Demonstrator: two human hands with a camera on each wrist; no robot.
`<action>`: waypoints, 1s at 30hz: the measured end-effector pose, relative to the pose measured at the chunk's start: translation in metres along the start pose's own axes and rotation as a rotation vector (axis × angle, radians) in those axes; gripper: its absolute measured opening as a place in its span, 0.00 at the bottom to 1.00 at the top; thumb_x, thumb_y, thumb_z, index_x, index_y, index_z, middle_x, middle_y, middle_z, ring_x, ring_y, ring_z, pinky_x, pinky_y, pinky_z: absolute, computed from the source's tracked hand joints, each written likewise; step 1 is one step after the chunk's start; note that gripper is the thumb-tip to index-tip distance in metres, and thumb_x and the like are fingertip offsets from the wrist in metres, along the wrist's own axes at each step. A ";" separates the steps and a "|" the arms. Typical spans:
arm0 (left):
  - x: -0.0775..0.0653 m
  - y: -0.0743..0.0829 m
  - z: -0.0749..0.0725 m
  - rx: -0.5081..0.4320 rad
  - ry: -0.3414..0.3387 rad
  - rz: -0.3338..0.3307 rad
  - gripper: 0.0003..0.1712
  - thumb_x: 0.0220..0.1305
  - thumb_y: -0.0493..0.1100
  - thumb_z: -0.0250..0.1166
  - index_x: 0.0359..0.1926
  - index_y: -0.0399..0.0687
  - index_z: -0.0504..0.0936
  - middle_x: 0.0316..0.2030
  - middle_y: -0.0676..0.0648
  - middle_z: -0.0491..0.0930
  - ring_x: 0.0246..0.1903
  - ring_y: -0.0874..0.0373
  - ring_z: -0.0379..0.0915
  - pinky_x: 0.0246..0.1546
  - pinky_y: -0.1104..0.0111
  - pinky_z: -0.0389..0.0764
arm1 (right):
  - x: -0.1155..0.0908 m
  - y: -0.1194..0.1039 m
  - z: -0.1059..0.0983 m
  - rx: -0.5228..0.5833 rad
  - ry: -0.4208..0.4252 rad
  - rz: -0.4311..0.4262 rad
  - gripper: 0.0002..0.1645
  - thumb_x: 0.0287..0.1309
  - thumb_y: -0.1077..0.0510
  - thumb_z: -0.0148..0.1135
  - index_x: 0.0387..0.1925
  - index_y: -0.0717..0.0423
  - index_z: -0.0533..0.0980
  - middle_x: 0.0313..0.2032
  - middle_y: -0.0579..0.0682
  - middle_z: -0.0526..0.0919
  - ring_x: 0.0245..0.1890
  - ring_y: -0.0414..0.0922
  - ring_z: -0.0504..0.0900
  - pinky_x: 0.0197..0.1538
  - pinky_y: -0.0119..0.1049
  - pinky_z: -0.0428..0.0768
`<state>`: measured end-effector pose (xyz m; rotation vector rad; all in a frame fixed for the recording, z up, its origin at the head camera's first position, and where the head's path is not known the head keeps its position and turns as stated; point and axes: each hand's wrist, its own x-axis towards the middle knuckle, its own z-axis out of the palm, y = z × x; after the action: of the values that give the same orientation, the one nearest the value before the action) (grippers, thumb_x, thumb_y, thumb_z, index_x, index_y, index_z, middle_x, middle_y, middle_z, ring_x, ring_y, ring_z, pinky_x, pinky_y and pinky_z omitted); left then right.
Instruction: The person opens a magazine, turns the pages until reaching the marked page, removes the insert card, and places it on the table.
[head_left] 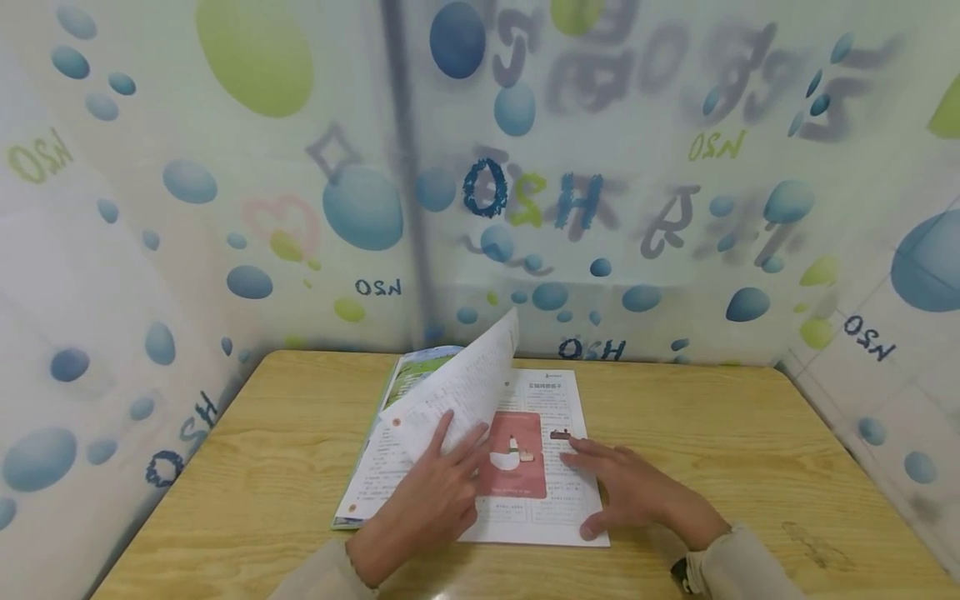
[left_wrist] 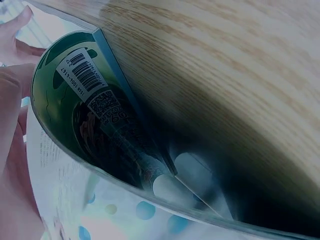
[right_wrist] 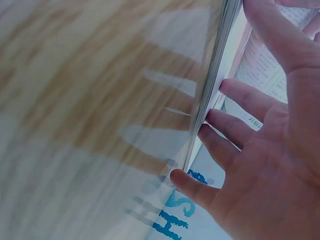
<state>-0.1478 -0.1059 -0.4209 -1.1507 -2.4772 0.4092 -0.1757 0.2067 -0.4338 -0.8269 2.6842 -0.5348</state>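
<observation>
A magazine (head_left: 555, 518) lies spread on the table, its right page bearing a red picture panel (head_left: 528, 475). A white printed leaf (head_left: 468, 367) stands lifted and curved over the left side. My left hand (head_left: 442, 496) rests its extended fingers on that leaf. Over the magazine's right edge, my right hand (head_left: 637, 492) spreads its fingers, the thumb by the lower corner. In the right wrist view its fingertips touch the page edges (right_wrist: 212, 65). The left wrist view shows the curved back cover (left_wrist: 55, 100) with a barcode label (left_wrist: 82, 75).
The wooden table (head_left: 262, 467) extends on both sides of the magazine. A white curtain (head_left: 300, 158) with blue and green drops and lettering encloses the table at the back and sides. A dark band (head_left: 678, 573) circles my right wrist.
</observation>
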 end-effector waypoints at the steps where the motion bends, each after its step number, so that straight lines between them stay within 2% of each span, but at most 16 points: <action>1: 0.000 0.000 0.000 -0.001 -0.009 -0.005 0.12 0.57 0.52 0.63 0.27 0.53 0.88 0.65 0.47 0.73 0.71 0.48 0.58 0.68 0.36 0.52 | 0.000 0.000 0.000 0.000 0.003 -0.003 0.60 0.39 0.29 0.75 0.70 0.53 0.68 0.73 0.58 0.61 0.70 0.62 0.63 0.65 0.65 0.62; 6: -0.001 0.000 0.000 -0.015 -0.038 -0.035 0.12 0.56 0.53 0.63 0.32 0.53 0.88 0.63 0.46 0.75 0.69 0.47 0.61 0.66 0.35 0.54 | 0.000 0.001 0.001 0.004 0.011 -0.014 0.59 0.39 0.29 0.74 0.70 0.53 0.68 0.72 0.58 0.62 0.69 0.63 0.64 0.64 0.65 0.64; 9: -0.002 -0.001 0.000 -0.033 -0.037 -0.050 0.17 0.55 0.54 0.64 0.41 0.52 0.88 0.62 0.46 0.76 0.68 0.47 0.61 0.64 0.35 0.57 | 0.000 0.001 0.000 0.004 0.010 -0.012 0.60 0.39 0.28 0.74 0.70 0.53 0.68 0.72 0.58 0.62 0.69 0.63 0.65 0.64 0.66 0.63; 13: -0.004 -0.002 0.002 -0.061 -0.038 -0.069 0.21 0.54 0.54 0.64 0.47 0.52 0.88 0.62 0.45 0.75 0.68 0.46 0.61 0.61 0.34 0.61 | 0.000 0.001 0.000 0.010 0.005 -0.007 0.60 0.39 0.28 0.73 0.70 0.53 0.68 0.73 0.58 0.62 0.69 0.63 0.64 0.65 0.66 0.62; 14: -0.004 -0.003 0.002 -0.074 -0.039 -0.077 0.21 0.54 0.54 0.64 0.46 0.52 0.88 0.62 0.45 0.75 0.68 0.46 0.62 0.61 0.34 0.62 | 0.000 0.001 0.000 0.010 0.005 -0.007 0.60 0.39 0.28 0.73 0.70 0.53 0.68 0.73 0.58 0.62 0.69 0.63 0.64 0.65 0.66 0.62; 20: -0.006 -0.005 0.003 -0.214 -0.088 -0.147 0.16 0.55 0.51 0.64 0.41 0.49 0.87 0.62 0.43 0.75 0.67 0.44 0.64 0.53 0.33 0.69 | 0.000 0.001 0.001 0.005 0.012 -0.017 0.60 0.39 0.28 0.73 0.70 0.53 0.68 0.72 0.59 0.62 0.69 0.64 0.64 0.64 0.66 0.63; 26: -0.007 -0.008 0.005 -0.340 -0.145 -0.222 0.20 0.57 0.52 0.64 0.47 0.48 0.86 0.64 0.41 0.73 0.67 0.42 0.64 0.47 0.34 0.73 | 0.000 0.002 0.001 -0.018 0.026 -0.045 0.60 0.39 0.27 0.73 0.70 0.55 0.68 0.72 0.60 0.63 0.68 0.64 0.65 0.64 0.65 0.65; 30: -0.009 -0.010 0.008 -0.409 -0.158 -0.244 0.20 0.58 0.51 0.64 0.49 0.48 0.85 0.65 0.41 0.71 0.67 0.41 0.63 0.47 0.33 0.73 | 0.000 0.002 0.001 -0.020 0.024 -0.046 0.60 0.39 0.27 0.72 0.70 0.55 0.68 0.72 0.59 0.63 0.69 0.63 0.65 0.64 0.64 0.66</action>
<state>-0.1526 -0.1194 -0.4256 -0.9657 -2.8854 -0.0853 -0.1767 0.2081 -0.4361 -0.8949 2.7024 -0.5317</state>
